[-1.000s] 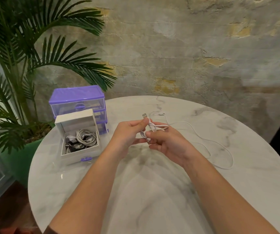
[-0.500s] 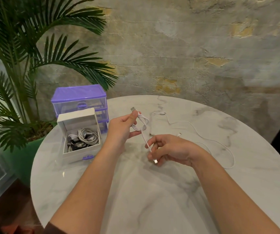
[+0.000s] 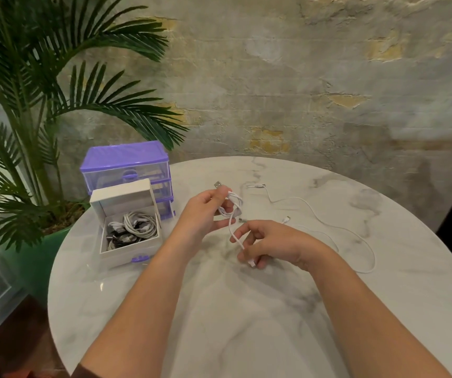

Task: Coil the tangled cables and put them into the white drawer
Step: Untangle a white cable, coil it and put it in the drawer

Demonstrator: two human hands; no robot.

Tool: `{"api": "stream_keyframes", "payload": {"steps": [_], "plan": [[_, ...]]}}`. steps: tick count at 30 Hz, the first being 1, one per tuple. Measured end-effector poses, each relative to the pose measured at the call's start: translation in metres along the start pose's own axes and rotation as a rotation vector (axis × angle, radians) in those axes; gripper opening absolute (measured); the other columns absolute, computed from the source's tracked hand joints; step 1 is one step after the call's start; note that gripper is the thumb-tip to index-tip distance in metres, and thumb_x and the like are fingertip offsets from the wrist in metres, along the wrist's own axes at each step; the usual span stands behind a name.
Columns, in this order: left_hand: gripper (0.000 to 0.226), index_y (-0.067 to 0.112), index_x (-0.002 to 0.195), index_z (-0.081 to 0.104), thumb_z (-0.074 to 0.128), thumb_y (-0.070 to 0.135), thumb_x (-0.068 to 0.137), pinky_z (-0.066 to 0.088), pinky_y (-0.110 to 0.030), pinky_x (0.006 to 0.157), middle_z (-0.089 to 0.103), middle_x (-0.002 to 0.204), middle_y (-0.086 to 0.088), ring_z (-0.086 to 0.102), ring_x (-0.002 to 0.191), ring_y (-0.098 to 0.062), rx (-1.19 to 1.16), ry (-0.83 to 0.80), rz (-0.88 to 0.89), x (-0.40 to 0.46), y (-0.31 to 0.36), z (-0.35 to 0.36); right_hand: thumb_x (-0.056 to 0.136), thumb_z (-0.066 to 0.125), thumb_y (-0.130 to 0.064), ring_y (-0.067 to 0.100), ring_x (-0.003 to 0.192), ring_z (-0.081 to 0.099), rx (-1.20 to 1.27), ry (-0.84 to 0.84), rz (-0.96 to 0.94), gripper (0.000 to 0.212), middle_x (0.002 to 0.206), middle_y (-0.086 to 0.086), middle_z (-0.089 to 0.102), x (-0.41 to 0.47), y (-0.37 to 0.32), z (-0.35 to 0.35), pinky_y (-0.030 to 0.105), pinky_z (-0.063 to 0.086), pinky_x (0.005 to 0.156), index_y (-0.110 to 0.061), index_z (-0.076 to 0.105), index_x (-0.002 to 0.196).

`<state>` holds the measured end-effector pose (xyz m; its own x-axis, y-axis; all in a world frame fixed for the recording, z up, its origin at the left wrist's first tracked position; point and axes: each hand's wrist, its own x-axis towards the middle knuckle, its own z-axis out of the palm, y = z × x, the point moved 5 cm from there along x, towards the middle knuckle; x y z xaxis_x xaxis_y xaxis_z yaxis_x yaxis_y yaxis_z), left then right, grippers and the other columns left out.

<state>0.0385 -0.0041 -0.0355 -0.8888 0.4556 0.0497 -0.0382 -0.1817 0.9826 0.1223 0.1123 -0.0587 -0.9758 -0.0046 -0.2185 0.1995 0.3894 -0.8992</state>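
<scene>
My right hand is nearest me, low over the worktop, its fingers curled round the free tail of the white cable with the small plug poking out below them. A second ago both hands were bunched together around the bundle; now the right one has dropped away toward me and drawn that tail out straight, so the last loose length is ready for one more wrap. Just beyond it my left hand is raised and pinches the small coil, the metal plug sticking up past my thumb. I judge this cable nearly coiled: wind the tail, then carry it over.

Left of my left hand, the white drawer sits pulled out on the worktop, open and already holding several coiled cables. Behind the drawer stands the purple organiser.

Right of my hands and farther back, another white cable lies loose across the worktop, untouched, so it is still to do. The palm rises beyond the drawer.
</scene>
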Motion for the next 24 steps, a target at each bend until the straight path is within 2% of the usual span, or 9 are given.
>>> {"api": "stream_keyframes", "payload": {"steps": [4, 7, 10, 14, 18, 22, 24], "plan": [[0.032, 0.002, 0.104, 0.065, 0.056, 0.032, 0.096, 0.055, -0.024, 0.060, 0.063, 0.081, -0.005, 0.062, 0.074, -0.014, 0.060, -0.043, -0.027, -0.002, -0.004, 0.006, 0.084, 0.073, -0.022, 0.016, 0.065, 0.056, 0.069, 0.072, -0.028, 0.017, 0.073, 0.000, 0.067, 0.002, -0.004, 0.000, 0.025, 0.048, 0.060, -0.012, 0.065, 0.096], [0.029, 0.004, 0.096, 0.067, 0.058, 0.031, 0.096, 0.055, -0.024, 0.058, 0.063, 0.080, -0.005, 0.061, 0.072, -0.012, 0.108, -0.051, -0.018, -0.003, -0.006, 0.008, 0.086, 0.071, -0.035, 0.012, 0.062, 0.055, 0.068, 0.153, -0.013, 0.029, 0.076, -0.002, 0.069, 0.002, -0.004, -0.003, 0.021, 0.045, 0.058, -0.008, 0.070, 0.096], [0.024, 0.007, 0.092, 0.068, 0.059, 0.029, 0.095, 0.055, -0.024, 0.060, 0.064, 0.080, -0.005, 0.061, 0.073, -0.014, 0.075, -0.047, -0.023, -0.003, -0.006, 0.008, 0.086, 0.072, -0.027, 0.011, 0.061, 0.053, 0.096, 0.200, 0.001, 0.024, 0.079, -0.001, 0.072, 0.003, -0.003, -0.005, 0.021, 0.044, 0.059, -0.005, 0.072, 0.096], [0.020, 0.010, 0.092, 0.069, 0.057, 0.025, 0.096, 0.056, -0.034, 0.081, 0.066, 0.077, -0.001, 0.062, 0.078, -0.016, 0.005, -0.029, -0.017, -0.003, -0.005, 0.006, 0.085, 0.073, -0.015, 0.013, 0.058, 0.054, 0.131, 0.208, -0.023, 0.016, 0.072, 0.004, 0.071, 0.002, -0.003, -0.008, 0.023, 0.045, 0.059, -0.005, 0.071, 0.097], [0.020, 0.010, 0.093, 0.069, 0.055, 0.024, 0.097, 0.057, -0.029, 0.076, 0.068, 0.083, -0.005, 0.063, 0.082, -0.019, -0.018, -0.009, -0.010, -0.002, -0.006, 0.005, 0.087, 0.068, -0.005, 0.014, 0.052, 0.058, 0.117, 0.201, -0.025, 0.020, 0.062, 0.003, 0.065, 0.002, -0.001, -0.012, 0.028, 0.051, 0.061, -0.009, 0.067, 0.106], [0.017, 0.017, 0.096, 0.067, 0.053, 0.026, 0.099, 0.052, -0.037, 0.090, 0.066, 0.079, 0.000, 0.062, 0.085, -0.015, 0.010, -0.036, -0.027, -0.001, -0.007, 0.006, 0.091, 0.061, -0.001, 0.019, 0.058, 0.061, 0.179, 0.195, -0.018, 0.009, 0.070, 0.009, 0.065, 0.004, 0.001, -0.013, 0.032, 0.055, 0.065, -0.007, 0.065, 0.097], [0.016, 0.020, 0.102, 0.063, 0.051, 0.029, 0.099, 0.051, -0.038, 0.091, 0.066, 0.081, 0.002, 0.062, 0.087, -0.012, 0.084, -0.048, -0.028, 0.000, -0.008, 0.006, 0.092, 0.057, -0.002, 0.022, 0.061, 0.063, 0.146, 0.195, 0.021, 0.009, 0.077, 0.008, 0.068, 0.005, 0.003, -0.013, 0.039, 0.054, 0.072, -0.009, 0.062, 0.095]]}}
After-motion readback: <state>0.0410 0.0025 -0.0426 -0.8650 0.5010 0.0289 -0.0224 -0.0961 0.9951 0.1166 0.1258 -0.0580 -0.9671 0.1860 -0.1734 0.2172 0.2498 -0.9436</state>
